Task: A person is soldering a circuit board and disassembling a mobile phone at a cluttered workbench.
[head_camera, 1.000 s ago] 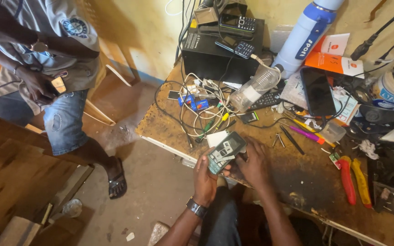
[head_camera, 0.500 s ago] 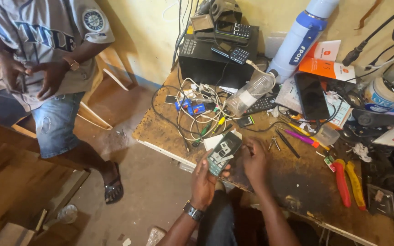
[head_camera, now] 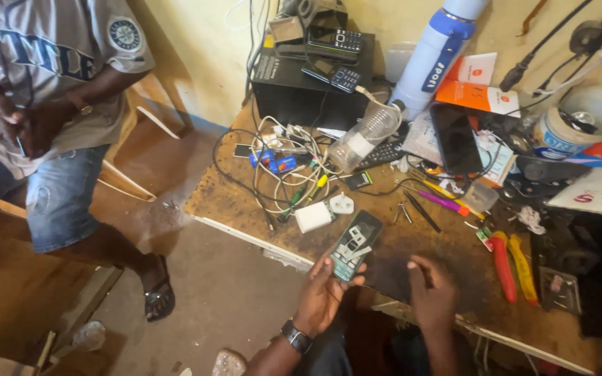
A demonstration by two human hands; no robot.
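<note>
Head view: your left hand (head_camera: 320, 301) has its fingers clamped on the opened phone (head_camera: 355, 245), held just over the bench (head_camera: 412, 257) edge. Your right hand (head_camera: 432, 292) has just let go and hangs right of the phone, fingers loosely curled on nothing. One-handed hold now, so the phone's insides lie exposed
</note>
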